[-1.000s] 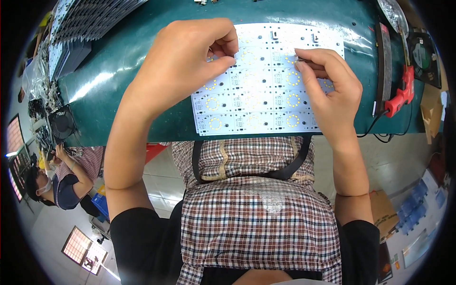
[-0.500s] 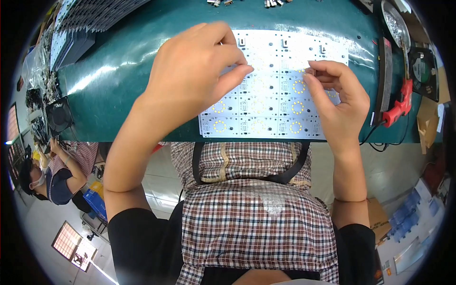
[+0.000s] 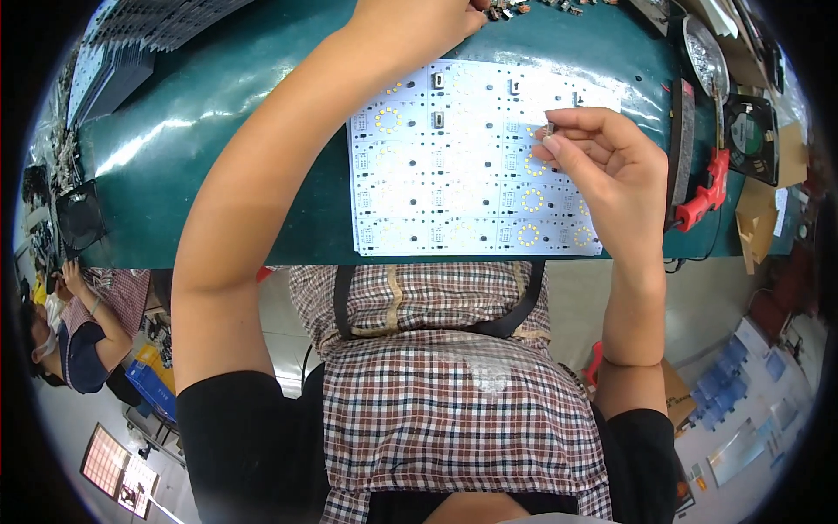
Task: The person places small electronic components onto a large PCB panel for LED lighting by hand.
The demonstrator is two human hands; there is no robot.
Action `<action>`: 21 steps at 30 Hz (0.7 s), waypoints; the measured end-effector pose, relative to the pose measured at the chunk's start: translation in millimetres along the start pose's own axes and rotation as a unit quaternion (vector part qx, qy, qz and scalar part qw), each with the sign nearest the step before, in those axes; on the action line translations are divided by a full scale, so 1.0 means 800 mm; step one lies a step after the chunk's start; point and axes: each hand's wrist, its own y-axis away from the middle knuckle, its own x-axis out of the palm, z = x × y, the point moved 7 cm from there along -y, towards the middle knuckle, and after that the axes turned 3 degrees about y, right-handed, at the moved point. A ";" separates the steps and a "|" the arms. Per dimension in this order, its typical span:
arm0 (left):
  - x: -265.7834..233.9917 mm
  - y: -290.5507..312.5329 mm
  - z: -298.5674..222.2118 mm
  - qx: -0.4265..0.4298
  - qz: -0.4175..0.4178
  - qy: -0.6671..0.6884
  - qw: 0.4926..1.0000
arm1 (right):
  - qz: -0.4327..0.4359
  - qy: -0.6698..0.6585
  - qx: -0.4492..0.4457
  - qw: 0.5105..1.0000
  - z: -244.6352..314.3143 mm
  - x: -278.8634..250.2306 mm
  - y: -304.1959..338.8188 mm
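Observation:
A white panel of circuit boards (image 3: 393,237) lies on the green table, with rings of yellow LEDs printed in a grid. Several small slide switches sit on its upper part, among them one (image 3: 439,120) in the second row. My right hand (image 3: 615,162) hovers over the panel's right side, thumb and forefinger pinching a small metal slide switch (image 3: 548,129). At the far edge of the view, my left hand (image 3: 419,22) reaches to a pile of loose switches (image 3: 508,10). Its fingertips are curled together beside the pile and partly cut off; what they hold is hidden.
Stacked circuit panels (image 3: 113,79) stand at the far left. Along the right lie a long dark bar (image 3: 681,148), a red-handled tool (image 3: 707,196) with a cord, a metal dish (image 3: 703,52) and a black fan (image 3: 752,135). A co-worker (image 3: 87,341) sits off to the left.
My left hand has left the panel and moved to the pile at the far edge. A switch now shows in the panel's second row, where my left hand was. My right hand stays over the panel.

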 end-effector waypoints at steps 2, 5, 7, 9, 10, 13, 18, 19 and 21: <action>0.001 0.000 -0.001 0.001 -0.001 -0.026 1.000 | 0.017 0.004 0.008 1.000 -0.002 0.001 0.000; -0.004 0.005 0.004 -0.003 -0.012 -0.034 0.999 | 0.017 0.009 0.023 1.000 -0.001 0.004 -0.002; -0.015 0.011 0.001 -0.006 -0.022 -0.011 1.000 | 0.007 0.164 -0.065 0.984 0.018 0.008 -0.003; -0.036 0.016 -0.005 -0.050 -0.028 0.055 0.997 | 0.005 0.225 -0.117 0.967 0.027 0.012 -0.006; -0.038 0.020 0.000 -0.052 -0.031 0.058 0.996 | 0.004 0.281 -0.172 0.944 0.037 0.018 -0.005; -0.049 0.038 0.018 -0.100 -0.021 0.240 0.965 | 0.001 0.322 -0.210 0.923 0.039 0.024 -0.006; -0.077 0.086 0.023 -0.142 -0.017 0.366 0.919 | 0.002 0.368 -0.206 0.907 0.045 0.033 -0.005; -0.076 0.096 0.027 -0.171 -0.015 0.413 0.894 | -0.004 0.381 -0.203 0.902 0.045 0.031 -0.004; -0.076 0.113 0.033 -0.223 -0.017 0.458 0.860 | -0.005 0.401 -0.206 0.893 0.045 0.030 -0.002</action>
